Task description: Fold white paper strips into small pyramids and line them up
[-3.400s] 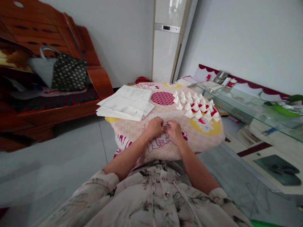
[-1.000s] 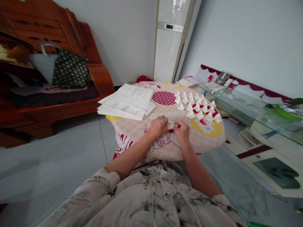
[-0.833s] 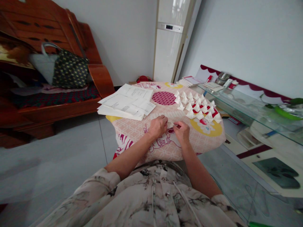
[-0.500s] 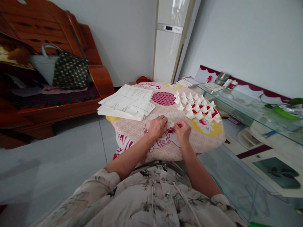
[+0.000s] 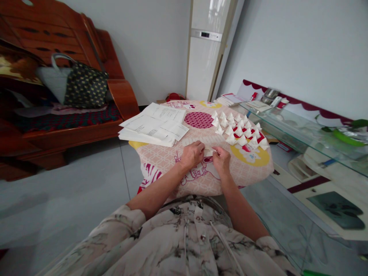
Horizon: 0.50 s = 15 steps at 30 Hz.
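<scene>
Between my two hands is a small piece of pale paper [image 5: 208,152], low over the patterned tablecloth [image 5: 172,163]. My left hand [image 5: 194,154] has its fingers closed on the paper's left side. On the other side my right hand [image 5: 221,159] pinches the right end between thumb and fingers. Part of the paper is hidden by the fingers. Beyond my right hand, several small white folded paper pyramids [image 5: 230,130] stand in rows. A stack of printed white sheets [image 5: 155,124] lies beyond my left hand.
To the right runs a glass-topped cabinet [image 5: 293,126] with small items on it. Another paper pile [image 5: 230,99] lies at the table's far edge. A wooden bench [image 5: 126,99] with bags [image 5: 86,84] stands left; a tall white appliance [image 5: 202,57] stands behind.
My right hand has shifted very slightly left towards my left hand. Both hands keep hold of the paper; the pyramids and sheets have not moved.
</scene>
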Each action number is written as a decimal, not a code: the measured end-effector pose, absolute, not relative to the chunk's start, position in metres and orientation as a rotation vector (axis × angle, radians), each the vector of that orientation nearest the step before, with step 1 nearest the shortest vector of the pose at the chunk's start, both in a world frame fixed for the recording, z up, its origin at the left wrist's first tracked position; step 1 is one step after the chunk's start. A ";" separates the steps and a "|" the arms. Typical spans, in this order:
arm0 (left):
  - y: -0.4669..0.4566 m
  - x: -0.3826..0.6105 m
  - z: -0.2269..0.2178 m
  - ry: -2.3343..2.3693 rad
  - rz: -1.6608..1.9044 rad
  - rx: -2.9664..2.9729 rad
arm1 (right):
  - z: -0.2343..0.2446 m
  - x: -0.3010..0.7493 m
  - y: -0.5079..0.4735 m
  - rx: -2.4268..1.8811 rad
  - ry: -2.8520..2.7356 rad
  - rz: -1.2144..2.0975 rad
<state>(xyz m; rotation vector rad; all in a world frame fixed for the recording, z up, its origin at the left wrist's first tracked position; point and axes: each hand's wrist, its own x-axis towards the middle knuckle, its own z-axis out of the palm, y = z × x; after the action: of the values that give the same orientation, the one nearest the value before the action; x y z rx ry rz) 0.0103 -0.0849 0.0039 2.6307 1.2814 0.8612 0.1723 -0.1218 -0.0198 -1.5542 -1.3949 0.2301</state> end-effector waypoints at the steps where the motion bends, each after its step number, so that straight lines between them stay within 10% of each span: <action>1: -0.085 0.010 0.004 1.285 0.862 2.616 | -0.020 0.172 -0.122 -1.551 -1.405 0.242; 15: -0.067 -0.008 -0.005 0.817 0.910 2.108 | -0.021 0.170 -0.123 -1.730 -1.385 -0.054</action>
<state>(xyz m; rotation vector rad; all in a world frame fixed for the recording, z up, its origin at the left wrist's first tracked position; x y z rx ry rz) -0.0075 -0.0673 -0.0047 2.1083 0.8168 0.9098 0.1703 -0.1232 -0.0209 -1.7296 -1.3852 -0.0542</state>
